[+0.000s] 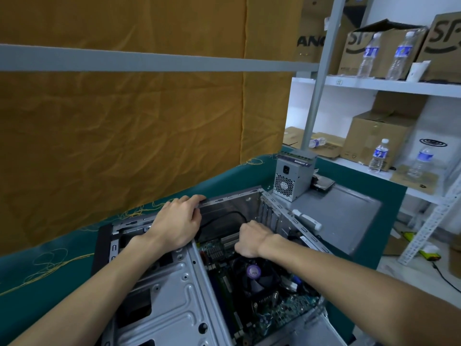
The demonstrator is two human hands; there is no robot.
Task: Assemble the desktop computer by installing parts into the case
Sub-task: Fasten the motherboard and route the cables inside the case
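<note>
The open case point(174, 295) lay on its side on the green table point(62, 265), filling the lower middle of the view. The left hand point(178, 222) gripped the case's far top rail, fingers curled over the edge. The right hand point(252, 238) reached down inside the case above the board point(274, 313), fingers curled downward and hidden behind the knuckles; whether they held anything could not be told. A black cable point(224, 217) looped along the inner wall between the two hands. The fan point(257, 275) sat on the board just below the right wrist.

Beyond the case's far corner stood a grey power supply point(290, 177), upright on a loose grey panel point(341, 213), with a drive point(324, 184) just behind it. A white-handled tool point(306, 219) rested on the panel beside the case's rear edge. An orange cloth point(124, 121) hung behind the table. Shelves point(399, 86) to the right carried cardboard boxes point(379, 136) and water bottles point(379, 156).
</note>
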